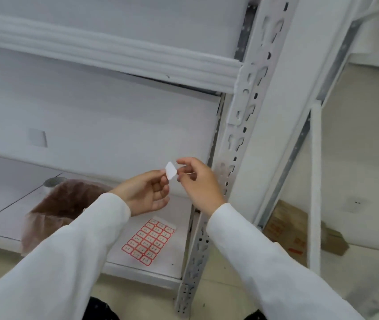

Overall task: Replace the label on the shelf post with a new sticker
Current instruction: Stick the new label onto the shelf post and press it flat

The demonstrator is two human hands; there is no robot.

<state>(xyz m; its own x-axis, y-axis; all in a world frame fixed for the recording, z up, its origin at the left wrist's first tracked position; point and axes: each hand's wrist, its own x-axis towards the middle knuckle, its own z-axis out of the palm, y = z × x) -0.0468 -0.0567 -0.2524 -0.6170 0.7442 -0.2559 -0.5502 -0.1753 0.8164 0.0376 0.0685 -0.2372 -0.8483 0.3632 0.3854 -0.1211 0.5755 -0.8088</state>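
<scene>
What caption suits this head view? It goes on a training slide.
Left hand pinches a small white sticker, right hand beside it, near the shelf post.

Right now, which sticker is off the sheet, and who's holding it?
The small white sticker, pinched by the left hand, with the right hand beside it. The rest sit red-bordered on the sticker sheet on the shelf.

Head view, downward, close on hands [172, 183]
</scene>
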